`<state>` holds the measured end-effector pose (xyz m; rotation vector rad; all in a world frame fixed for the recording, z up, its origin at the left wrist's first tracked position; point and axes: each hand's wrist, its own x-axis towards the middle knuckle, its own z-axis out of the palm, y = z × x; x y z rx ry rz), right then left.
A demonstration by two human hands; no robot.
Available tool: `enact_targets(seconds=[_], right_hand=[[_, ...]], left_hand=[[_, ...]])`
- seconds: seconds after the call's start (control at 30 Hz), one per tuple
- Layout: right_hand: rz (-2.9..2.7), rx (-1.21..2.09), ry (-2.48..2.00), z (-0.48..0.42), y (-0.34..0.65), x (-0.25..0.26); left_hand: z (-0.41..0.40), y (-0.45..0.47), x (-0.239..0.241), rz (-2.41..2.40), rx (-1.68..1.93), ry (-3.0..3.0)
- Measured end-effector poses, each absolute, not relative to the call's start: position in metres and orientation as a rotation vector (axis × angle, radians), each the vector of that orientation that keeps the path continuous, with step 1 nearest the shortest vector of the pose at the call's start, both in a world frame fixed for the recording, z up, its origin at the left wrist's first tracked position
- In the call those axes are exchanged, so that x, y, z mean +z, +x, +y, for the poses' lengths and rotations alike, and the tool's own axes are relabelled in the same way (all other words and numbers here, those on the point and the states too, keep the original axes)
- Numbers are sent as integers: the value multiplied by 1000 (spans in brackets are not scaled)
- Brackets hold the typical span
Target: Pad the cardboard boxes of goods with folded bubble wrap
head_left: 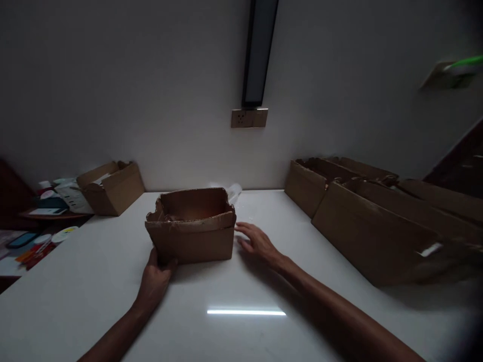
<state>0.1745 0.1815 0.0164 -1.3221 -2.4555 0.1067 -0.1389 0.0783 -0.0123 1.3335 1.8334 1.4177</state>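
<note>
An open-topped cardboard box point(192, 245) with ragged, torn upper edges is on the white table, a little left of the middle. My left hand point(155, 274) grips its lower left front corner, the thumb against the front face and the fingers around the side. At the box's right side, my right hand point(258, 244) has its fingers apart, the tips close to the cardboard; whether they touch it I cannot tell. The inside of the box is dark, and what lies in it is hard to make out. Behind its right corner lies some clear crumpled plastic point(234, 192).
Several open cardboard boxes point(377, 236) stand at the right of the white table point(241, 332). Another cardboard box point(123, 191) is at the back left. Beyond the left edge are shelves with a phone point(22, 240) and small items. A socket plate point(249, 118) is on the wall.
</note>
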Motion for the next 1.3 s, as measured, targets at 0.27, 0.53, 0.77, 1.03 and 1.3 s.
enact_targets(seconds=[0.27,0.53,0.77,1.03,1.3], right_hand=[[-2410,-200,-1631,259,189,21],[-2375,-496,-1671,207,208,96],[-2597,-453,-1352,98,205,95],[-2610,125,-1049,10,180,57],[-2329,793,-1176,15,194,48]], left_hand=[[80,-138,-13,1817,1340,1389],[79,-139,-13,1780,1401,1390],[69,-141,-7,1756,1456,1410],[-28,-93,-8,1650,1374,2221],[-34,-27,-6,1021,710,2495]])
